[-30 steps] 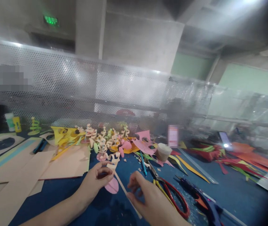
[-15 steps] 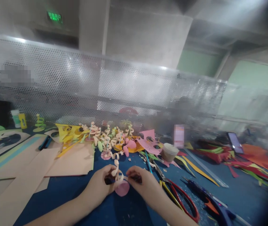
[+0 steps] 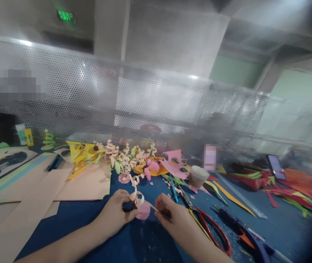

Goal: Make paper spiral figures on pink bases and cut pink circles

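Observation:
A pale curled paper spiral (image 3: pixel 136 193) stands over a round pink paper disc (image 3: pixel 144 210) at the lower middle. My left hand (image 3: pixel 119 210) is closed on the left side of the spiral, its fingertips beside the disc. To the right, my right hand (image 3: pixel 169 215) pinches the end of a thin pale strip (image 3: pixel 152 207) that reaches toward the spiral. The place where strip and spiral meet is too small to make out. Behind both hands lies a pile of curled paper pieces (image 3: pixel 128 159).
Red-handled scissors (image 3: pixel 216 230) and a dark blue tool (image 3: pixel 235 223) lie right of my right hand. A paper cup (image 3: pixel 197 176) stands behind them. Paper sheets (image 3: pixel 84 182) cover the left side. Glue containers (image 3: pixel 24 135) and a phone (image 3: pixel 276 167) are farther back.
My right hand has moved slightly right, away from the spiral, and the thin strip now shows between them. My left hand and the disc have shifted slightly; the disc sits a little higher.

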Available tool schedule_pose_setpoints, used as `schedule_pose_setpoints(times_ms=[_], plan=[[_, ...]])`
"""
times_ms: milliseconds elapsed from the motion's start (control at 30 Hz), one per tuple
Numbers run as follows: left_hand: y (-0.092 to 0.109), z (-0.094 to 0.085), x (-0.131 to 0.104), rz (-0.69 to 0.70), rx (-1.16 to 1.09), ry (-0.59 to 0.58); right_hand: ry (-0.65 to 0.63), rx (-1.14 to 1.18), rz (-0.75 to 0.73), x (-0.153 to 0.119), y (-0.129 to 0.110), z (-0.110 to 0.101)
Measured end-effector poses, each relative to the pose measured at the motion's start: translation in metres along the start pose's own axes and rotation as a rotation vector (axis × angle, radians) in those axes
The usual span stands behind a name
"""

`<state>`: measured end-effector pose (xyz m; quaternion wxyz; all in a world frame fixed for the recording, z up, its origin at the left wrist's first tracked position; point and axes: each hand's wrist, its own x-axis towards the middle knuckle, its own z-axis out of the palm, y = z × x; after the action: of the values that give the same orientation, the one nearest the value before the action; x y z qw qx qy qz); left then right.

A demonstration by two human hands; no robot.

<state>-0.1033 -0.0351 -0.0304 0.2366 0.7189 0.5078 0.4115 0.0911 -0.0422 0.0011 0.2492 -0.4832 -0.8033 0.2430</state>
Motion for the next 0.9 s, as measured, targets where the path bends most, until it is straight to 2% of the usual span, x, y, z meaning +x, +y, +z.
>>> schedule_pose_setpoints(times_ms=[133, 333, 500, 600, 733, 800, 900], plan=[[-0.001, -0.003, 0.001, 0.042, -0.014, 0.019, 0.013, -0.252, -0.077, -0.013, -0.002, -0.004], [0.001, -0.006, 0.002, -0.010, -0.027, -0.073, -0.029, -0.609, -0.242, -0.022, 0.002, -0.005], [0.006, -0.008, 0.003, 0.010, -0.036, -0.098, -0.045, -0.729, -0.448, -0.029, 0.002, 0.006], [0.010, -0.009, 0.003, 0.058, -0.009, -0.100, 0.015, -0.774, -0.597, -0.029, 0.000, 0.017], [0.012, -0.007, 0.002, 0.166, 0.023, -0.128, 0.147, -0.843, -0.751, -0.021, -0.015, 0.023], [0.013, -0.004, 0.000, 0.238, 0.031, -0.143, 0.168, -0.846, -0.785, -0.016, -0.030, 0.021], [0.016, 0.000, -0.006, 0.295, 0.041, -0.143, 0.041, -0.768, -0.693, -0.006, -0.054, 0.012]])
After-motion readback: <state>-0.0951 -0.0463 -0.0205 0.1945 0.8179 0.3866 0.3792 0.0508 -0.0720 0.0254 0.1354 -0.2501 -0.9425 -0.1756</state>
